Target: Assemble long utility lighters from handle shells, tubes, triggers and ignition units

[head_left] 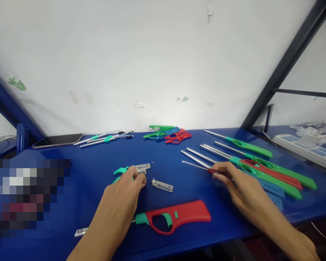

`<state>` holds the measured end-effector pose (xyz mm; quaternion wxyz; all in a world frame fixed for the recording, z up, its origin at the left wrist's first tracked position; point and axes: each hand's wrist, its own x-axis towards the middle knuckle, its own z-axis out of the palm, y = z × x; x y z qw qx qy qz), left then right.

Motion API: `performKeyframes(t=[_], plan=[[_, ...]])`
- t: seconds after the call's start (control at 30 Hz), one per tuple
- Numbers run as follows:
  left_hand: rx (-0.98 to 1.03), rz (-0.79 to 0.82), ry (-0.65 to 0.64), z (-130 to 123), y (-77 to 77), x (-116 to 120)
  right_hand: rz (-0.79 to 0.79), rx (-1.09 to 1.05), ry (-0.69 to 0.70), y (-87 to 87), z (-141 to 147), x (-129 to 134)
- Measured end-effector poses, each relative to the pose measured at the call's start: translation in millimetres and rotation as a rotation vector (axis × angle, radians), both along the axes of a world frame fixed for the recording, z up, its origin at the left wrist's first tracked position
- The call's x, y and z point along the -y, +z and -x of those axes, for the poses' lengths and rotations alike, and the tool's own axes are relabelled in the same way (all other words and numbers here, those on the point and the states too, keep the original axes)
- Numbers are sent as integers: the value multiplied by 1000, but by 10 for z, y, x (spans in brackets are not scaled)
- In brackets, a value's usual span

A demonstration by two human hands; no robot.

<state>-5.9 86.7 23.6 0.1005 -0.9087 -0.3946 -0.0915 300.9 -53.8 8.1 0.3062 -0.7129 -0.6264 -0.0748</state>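
Note:
My left hand (125, 192) is over small clear and metal parts (142, 166) and teal pieces (121, 170), fingers curled down; what they hold, if anything, is hidden. A thin screwdriver with a red handle (211, 170) is pinched in my right hand (233, 181), its shaft pointing left. Between the hands lies a clear fuel tank (162, 185). Nearer the front edge rests a red lighter (190, 214) with a teal trigger, its metal tube passing behind my left forearm.
Several long-tubed lighters (277, 174) lie at the right. Coloured handle shells (176, 135) sit by the wall, with metal tubes (99, 140) and a phone (58, 140) farther left. A power strip (305, 146) is beyond the right frame post.

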Motion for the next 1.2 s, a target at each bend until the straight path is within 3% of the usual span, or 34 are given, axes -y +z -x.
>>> performKeyframes(t=[0.13,0.27,0.47,0.57,0.77,0.97,1.2], plan=[[25,-19,1,-15,-20,33,42,-50,72,70,184,104],[85,-17,10,-2,-7,42,269,-68,146,41,296,197],[265,73,3,93,151,-27,420,-173,202,22,400,142],[372,91,-7,113,253,-32,391,-311,244,64,487,101],[510,2,-69,85,358,45,281,-422,158,31,641,97],[582,-91,-179,29,341,110,242,-433,172,-17,647,96],[582,-55,-321,19,242,192,249,-398,310,-77,628,120]])
